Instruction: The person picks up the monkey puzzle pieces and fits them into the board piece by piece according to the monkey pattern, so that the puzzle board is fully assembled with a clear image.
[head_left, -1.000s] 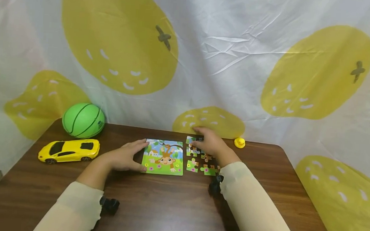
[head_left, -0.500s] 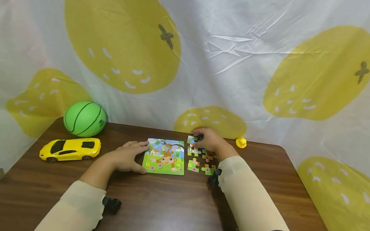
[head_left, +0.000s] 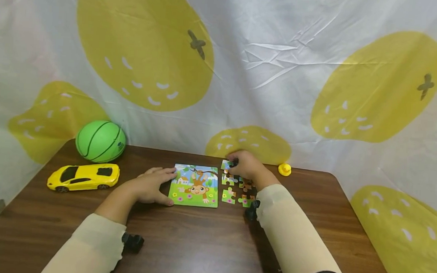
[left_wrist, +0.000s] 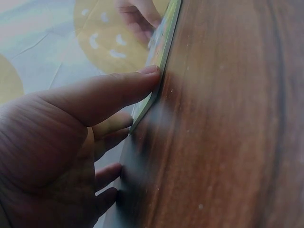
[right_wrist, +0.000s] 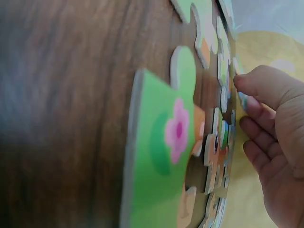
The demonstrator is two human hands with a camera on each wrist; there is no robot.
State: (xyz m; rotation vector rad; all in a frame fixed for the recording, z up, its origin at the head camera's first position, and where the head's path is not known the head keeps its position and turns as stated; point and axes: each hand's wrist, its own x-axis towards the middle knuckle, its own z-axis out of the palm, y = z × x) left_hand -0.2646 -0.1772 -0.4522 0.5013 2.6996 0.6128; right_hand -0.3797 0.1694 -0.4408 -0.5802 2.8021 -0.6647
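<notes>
At the centre of the head view lies a square monkey picture board [head_left: 194, 186]. My left hand [head_left: 150, 185] rests at its left side, fingers at the far corner and thumb at the near one. The left wrist view shows the thumb [left_wrist: 128, 88] touching the board's edge. To the board's right, my right hand [head_left: 246, 164] pinches a jigsaw piece [right_wrist: 242, 100] between thumb and fingers, at the far end of the loose pieces. Several jigsaw pieces [head_left: 229, 196] lie face up below that hand. One with a pink flower [right_wrist: 161, 142] is close to the right wrist camera.
A yellow toy car [head_left: 83, 177] and a green ball [head_left: 100, 141] stand at the left of the brown table [head_left: 198, 242]. Near the back edge at the right sits a small yellow rubber duck [head_left: 284, 169]. A curtain with yellow fruit prints [head_left: 248, 142] hangs right behind the table.
The right hand's fingers have drawn closer together over the far pieces. The left hand stays at the board's edge. The whole scene has shifted slightly with the head camera.
</notes>
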